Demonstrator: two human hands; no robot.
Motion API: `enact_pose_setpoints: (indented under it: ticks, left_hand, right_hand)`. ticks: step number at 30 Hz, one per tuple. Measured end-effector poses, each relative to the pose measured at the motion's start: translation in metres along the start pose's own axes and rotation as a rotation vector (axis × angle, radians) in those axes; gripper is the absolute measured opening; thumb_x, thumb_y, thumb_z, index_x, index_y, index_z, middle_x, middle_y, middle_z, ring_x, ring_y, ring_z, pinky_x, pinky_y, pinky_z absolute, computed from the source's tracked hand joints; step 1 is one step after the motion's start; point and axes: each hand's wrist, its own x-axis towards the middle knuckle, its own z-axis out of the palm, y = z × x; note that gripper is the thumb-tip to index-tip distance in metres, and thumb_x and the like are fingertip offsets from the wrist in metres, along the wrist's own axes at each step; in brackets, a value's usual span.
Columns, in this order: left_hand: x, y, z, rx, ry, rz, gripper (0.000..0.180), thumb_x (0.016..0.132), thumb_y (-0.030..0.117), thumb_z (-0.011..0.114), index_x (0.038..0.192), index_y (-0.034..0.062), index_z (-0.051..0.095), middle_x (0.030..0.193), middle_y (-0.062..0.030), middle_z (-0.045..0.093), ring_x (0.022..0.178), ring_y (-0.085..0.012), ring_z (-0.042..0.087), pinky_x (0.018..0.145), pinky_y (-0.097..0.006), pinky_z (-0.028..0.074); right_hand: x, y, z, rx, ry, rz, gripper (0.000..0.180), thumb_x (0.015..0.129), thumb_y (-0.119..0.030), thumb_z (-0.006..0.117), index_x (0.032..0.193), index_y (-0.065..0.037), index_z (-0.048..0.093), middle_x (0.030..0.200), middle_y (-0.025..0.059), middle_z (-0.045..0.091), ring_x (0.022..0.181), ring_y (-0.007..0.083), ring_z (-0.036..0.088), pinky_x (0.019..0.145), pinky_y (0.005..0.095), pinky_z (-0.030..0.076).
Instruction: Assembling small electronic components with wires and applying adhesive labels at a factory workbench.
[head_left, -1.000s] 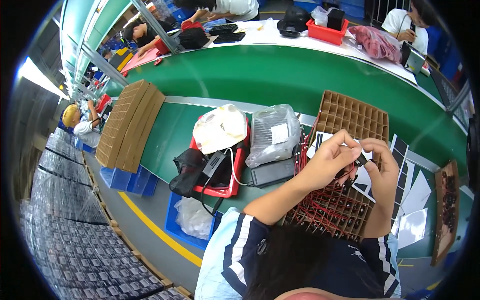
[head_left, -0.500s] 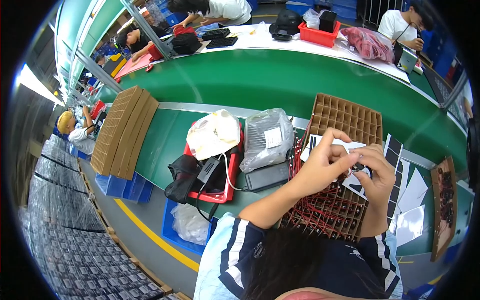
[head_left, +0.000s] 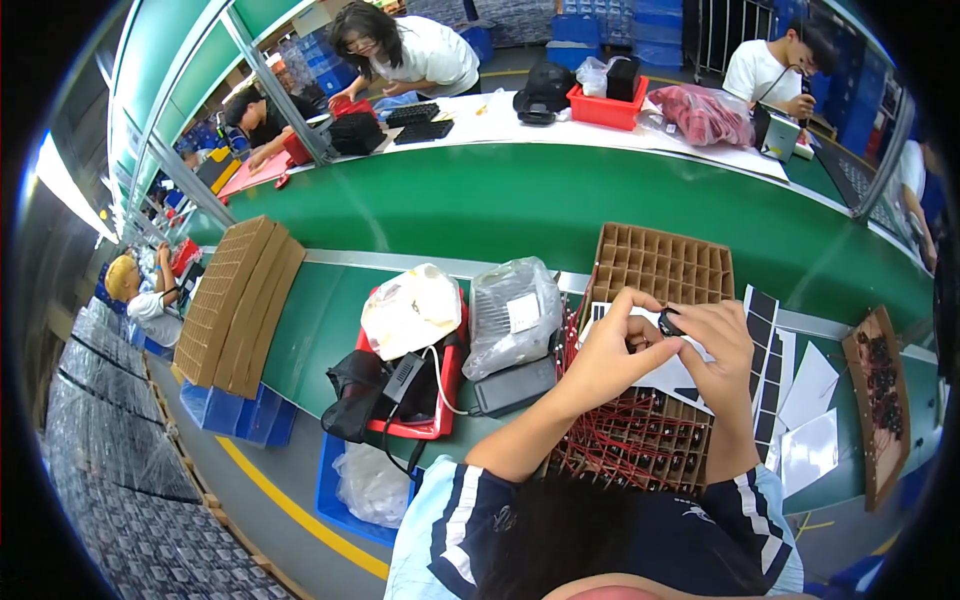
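My left hand (head_left: 618,348) and my right hand (head_left: 718,352) meet in front of me, fingers closed together around a small round black part (head_left: 668,322). Fingertips cover much of it, so its exact kind cannot be made out. Beneath the hands lies a white sheet with black shapes (head_left: 672,382). Nearer to me, a cardboard divider tray (head_left: 690,455) holds several small black parts with thin red wires (head_left: 600,440) tangled over it. Beyond my hands sits another cardboard divider tray (head_left: 660,258), whose visible cells look bare.
Left of my hands are a bubble-wrapped item (head_left: 515,310), a black power adapter (head_left: 512,388) and a red bin (head_left: 450,385). Stacked cardboard dividers (head_left: 235,305) stand far left. Right lie white sheets (head_left: 808,450) and a cardboard tray of dark parts (head_left: 878,400). People work across the green conveyor (head_left: 480,200).
The view has tilted up, so the bench sits lower in the picture. My fingers have shifted around the small black part, and its round face now shows between them.
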Motion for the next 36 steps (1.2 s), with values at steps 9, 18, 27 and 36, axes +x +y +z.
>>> enact_pose_setpoints:
  ticks: [9,18,27,36]
  left_hand:
    - [-0.002,-0.002,0.007,-0.184,0.071,-0.017,0.032,0.078,0.012,0.062,0.097,0.0028,0.039,0.067,0.0007,0.05,0.058,-0.0025,0.041,0.052,-0.017,0.033]
    - [-0.004,0.004,0.003,-0.233,0.11,0.018,0.027,0.08,0.011,0.06,0.094,0.0028,0.039,0.073,-0.0022,0.05,0.061,-0.0043,0.047,0.05,-0.017,0.037]
    - [-0.003,0.005,0.005,-0.3,0.138,0.029,0.027,0.08,0.006,0.06,0.094,0.0032,0.037,0.066,-0.0023,0.049,0.047,-0.0042,0.045,0.04,-0.018,0.034]
    - [0.003,-0.007,-0.003,-0.289,-0.022,-0.084,0.021,0.087,0.015,0.05,0.097,0.0048,0.034,0.063,-0.0058,0.053,0.043,-0.0068,0.045,0.038,-0.018,0.032]
  right_hand:
    - [-0.004,-0.003,0.006,0.011,0.019,-0.004,0.026,0.063,-0.008,0.066,0.088,-0.004,0.063,0.088,0.0063,0.063,0.078,0.0209,0.057,0.072,0.0327,0.038]
    - [-0.004,-0.006,-0.003,0.275,-0.066,0.367,0.032,0.066,-0.01,0.068,0.096,-0.003,0.058,0.093,0.0075,0.061,0.087,0.0242,0.054,0.08,0.0331,0.04]
    - [-0.007,0.0,-0.008,0.355,-0.091,0.23,0.007,0.072,-0.006,0.062,0.073,0.0,0.058,0.071,0.0076,0.058,0.067,0.0211,0.053,0.066,0.0299,0.038]
    - [-0.007,0.006,-0.001,0.589,-0.124,0.291,0.006,0.073,-0.003,0.059,0.071,0.001,0.056,0.072,0.0085,0.056,0.068,0.0176,0.053,0.064,0.0269,0.04]
